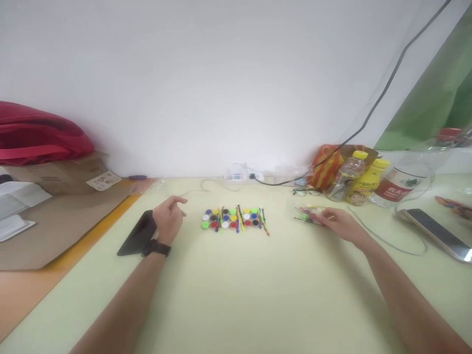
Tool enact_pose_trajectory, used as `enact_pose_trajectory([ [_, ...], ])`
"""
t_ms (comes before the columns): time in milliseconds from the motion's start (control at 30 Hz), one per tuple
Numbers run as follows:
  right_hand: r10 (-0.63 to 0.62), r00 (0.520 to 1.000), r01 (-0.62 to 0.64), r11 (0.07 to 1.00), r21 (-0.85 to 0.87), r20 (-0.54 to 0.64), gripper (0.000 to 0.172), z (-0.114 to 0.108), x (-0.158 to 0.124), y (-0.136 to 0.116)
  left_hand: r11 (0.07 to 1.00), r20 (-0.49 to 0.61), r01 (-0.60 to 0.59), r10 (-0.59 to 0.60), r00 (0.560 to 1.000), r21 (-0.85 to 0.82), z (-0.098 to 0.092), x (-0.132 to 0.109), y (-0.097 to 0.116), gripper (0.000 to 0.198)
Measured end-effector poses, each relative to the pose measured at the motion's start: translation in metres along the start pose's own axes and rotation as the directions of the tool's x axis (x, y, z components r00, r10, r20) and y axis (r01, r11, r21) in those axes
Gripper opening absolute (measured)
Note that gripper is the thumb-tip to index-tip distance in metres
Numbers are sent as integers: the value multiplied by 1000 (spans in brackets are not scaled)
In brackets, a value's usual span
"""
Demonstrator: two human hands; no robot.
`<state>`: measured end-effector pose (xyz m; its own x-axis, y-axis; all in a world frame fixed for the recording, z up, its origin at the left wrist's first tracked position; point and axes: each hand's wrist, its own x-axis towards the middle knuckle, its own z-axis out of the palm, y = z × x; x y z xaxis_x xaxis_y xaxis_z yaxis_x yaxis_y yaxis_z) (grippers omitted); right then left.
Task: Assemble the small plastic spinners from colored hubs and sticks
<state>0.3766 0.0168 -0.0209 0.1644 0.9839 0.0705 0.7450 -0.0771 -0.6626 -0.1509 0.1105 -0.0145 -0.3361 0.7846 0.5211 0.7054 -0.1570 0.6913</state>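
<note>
Small round pots with coloured lids (225, 224) sit in three clusters on the pale table, with thin coloured sticks (238, 216) lying across or beside each cluster. To their left, my left hand (169, 219) hovers by a flat black device (137, 237); its index finger and thumb are apart, the other fingers curl, and nothing is in it. My right hand (337, 223) pinches the right edge of a small clear plastic bag (309, 215), which shows red and green round pieces and dark thin sticks. The fingertips partly cover the bag.
Behind my right hand stand a yellow bottle (367, 183), a clear bottle (346, 177), a large labelled bottle (398, 184) and glasses (308, 191). A phone (438, 233) and cable lie right. A power strip (245, 173) is by the wall; a cardboard box (55, 174) stands left.
</note>
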Motion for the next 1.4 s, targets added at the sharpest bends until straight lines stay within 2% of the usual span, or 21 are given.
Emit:
enact_pose_trajectory([
  [100, -81, 997, 82, 996, 46, -19, 36, -7, 0, -31, 994, -16, -103, 103, 995, -39, 5, 0, -4, 27],
  [167, -138, 990, 139, 989, 52, -19, 32, -14, 2, -50, 989, -27, -139, 138, 990, -47, 7, 2, -7, 33],
  [267, -202, 979, 203, 979, 28, -26, 26, -22, 7, -75, 996, -31, -89, 88, 996, -11, 8, 4, -13, 50],
  [333, -235, 972, 235, 972, -9, -17, 22, -24, 12, -88, 999, -30, -52, 52, 998, -8, 8, 5, -16, 51],
  [433, -266, 964, 266, 962, -57, 6, 21, -24, 17, -97, 999, -32, 7, -9, 999, -43, 7, 5, -20, 43],
  [533, -290, 957, 287, 954, -85, -30, 21, -25, 19, -101, 995, -38, 65, -68, 997, -71, 8, 5, -20, 35],
  [700, -351, 927, 335, 933, -132, -130, 18, -40, 16, -113, 998, -103, -4, -2, 995, -58, 9, 4, -15, 43],
  [800, -365, 892, 331, 929, -167, -265, 13, -57, 18, -117, 996, -98, 10, -19, 995, -86, 9, 4, -13, 36],
  [833, -356, 866, 310, 933, -180, -352, 11, -64, 21, -117, 994, -94, 21, -31, 995, -107, 9, 4, -14, 32],
  [933, -277, 732, 247, 959, -136, -622, 15, -80, 41, -108, 990, -97, 26, -40, 995, -139, 10, 5, -17, 25],
  [967, -220, 705, 224, 971, -83, -674, 18, -84, 50, -104, 992, -106, 18, -31, 994, -127, 10, 5, -19, 25],
  [1000, -146, 700, 185, 983, -21, -699, 19, -86, 60, -100, 994, -114, 9, -21, 993, -106, 10, 5, -20, 27],
  [1033, -58, 708, 133, 990, 52, -704, 18, -87, 70, -96, 997, -120, 0, -10, 993, -81, 10, 6, -22, 28],
  [1100, 78, 776, 53, 981, 188, -625, 25, -85, 89, -90, 999, -124, -12, 7, 992, -38, 8, 6, -24, 30],
  [1133, 104, 803, 33, 975, 219, -587, 29, -83, 98, -88, 1000, -126, -15, 12, 992, -26, 7, 7, -25, 30],
  [1200, 105, 842, 21, 974, 226, -529, 31, -78, 112, -85, 999, -137, -19, 15, 990, -28, 6, 7, -25, 27],
  [1267, 75, 861, 17, 984, 176, -504, 29, -74, 120, -83, 999, -134, -7, 0, 991, -50, 4, 6, -25, 24],
  [1333, 36, 858, 19, 995, 102, -512, 25, -70, 124, -83, 997, -104, 23, -30, 994, -69, 2, 5, -23, 21],
  [1400, -19, 830, 39, 999, 23, -557, 21, -62, 123, -85, 992, -44, 36, -41, 998, -118, 1, 4, -18, 17],
])
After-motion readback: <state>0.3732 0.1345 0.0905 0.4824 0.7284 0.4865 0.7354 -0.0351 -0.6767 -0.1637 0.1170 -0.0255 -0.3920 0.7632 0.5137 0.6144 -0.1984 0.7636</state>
